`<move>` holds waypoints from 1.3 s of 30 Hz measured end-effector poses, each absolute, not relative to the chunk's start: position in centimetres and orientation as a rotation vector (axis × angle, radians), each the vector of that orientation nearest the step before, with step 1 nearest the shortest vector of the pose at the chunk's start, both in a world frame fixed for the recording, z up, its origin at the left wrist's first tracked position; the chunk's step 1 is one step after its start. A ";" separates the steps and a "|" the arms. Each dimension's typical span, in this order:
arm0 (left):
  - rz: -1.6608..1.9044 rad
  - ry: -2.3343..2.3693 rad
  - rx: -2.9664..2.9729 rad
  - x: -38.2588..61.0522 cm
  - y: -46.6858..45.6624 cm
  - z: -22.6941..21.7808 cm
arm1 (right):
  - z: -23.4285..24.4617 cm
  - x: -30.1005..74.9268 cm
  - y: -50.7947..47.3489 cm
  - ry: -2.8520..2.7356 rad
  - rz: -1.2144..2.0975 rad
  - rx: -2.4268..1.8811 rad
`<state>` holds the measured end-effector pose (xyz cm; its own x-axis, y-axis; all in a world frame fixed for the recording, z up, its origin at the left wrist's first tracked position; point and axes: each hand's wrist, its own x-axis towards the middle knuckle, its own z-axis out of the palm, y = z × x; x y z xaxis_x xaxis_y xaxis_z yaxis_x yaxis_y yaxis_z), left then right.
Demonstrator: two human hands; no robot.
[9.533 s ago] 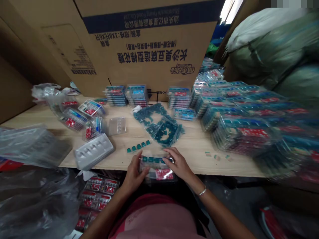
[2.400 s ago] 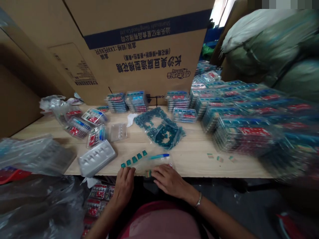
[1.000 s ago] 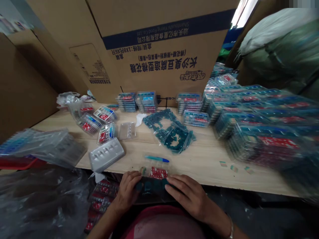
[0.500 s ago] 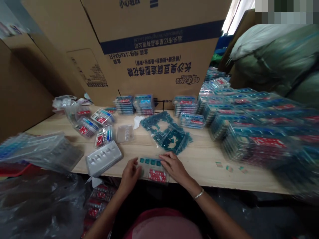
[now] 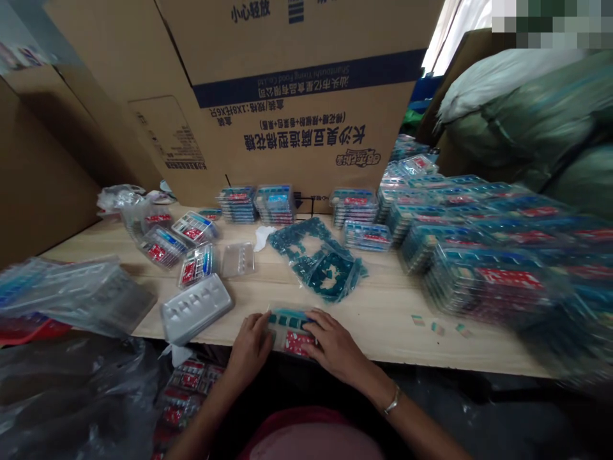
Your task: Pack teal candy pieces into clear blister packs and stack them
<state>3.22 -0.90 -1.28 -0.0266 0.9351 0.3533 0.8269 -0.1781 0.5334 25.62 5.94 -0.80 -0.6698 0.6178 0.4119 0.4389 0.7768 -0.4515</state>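
At bottom centre, a clear plastic blister pack of teal squares and red card (image 5: 288, 327) lies at the edge of the pale wooden table (image 5: 383, 313). The left hand (image 5: 249, 348) and right hand (image 5: 335, 348) clamp its ends, hiding them. A brown cardboard box (image 5: 297, 96) stands behind, and the stacks (image 5: 479, 275) at right are blurred.

Wooden table (image 5: 383, 313): blister pack (image 5: 293, 327), pack stacks (image 5: 479, 281)

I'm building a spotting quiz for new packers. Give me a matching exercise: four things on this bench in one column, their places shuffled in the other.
Things
1. blister pack
2. bag of teal pieces
3. stack of empty trays
4. cardboard box

Places
A. upright along the far side of the table, print upside down
B. near edge, left of the pack
C. mid-table, lying flat
D. gripped between left hand and right hand

Pairs: 1-D, 2-C, 3-B, 4-A
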 end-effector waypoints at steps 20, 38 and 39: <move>0.894 2.242 2.199 7.0 0.0 -1.8 | 0.3 23.4 9.7 -2.206 1.091 -1.259; 0.763 2.209 2.214 6.9 0.4 -1.2 | 2.6 22.4 13.9 -2.269 1.831 -1.190; 0.772 2.197 2.227 6.9 0.5 -1.3 | 2.6 22.2 13.7 -2.343 1.676 -1.206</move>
<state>6.87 0.48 -1.29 -0.0429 0.9218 0.3853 0.9602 -0.0685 0.2708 22.25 13.69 2.62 -0.7015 0.5897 -0.4003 0.5693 0.1256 -0.8125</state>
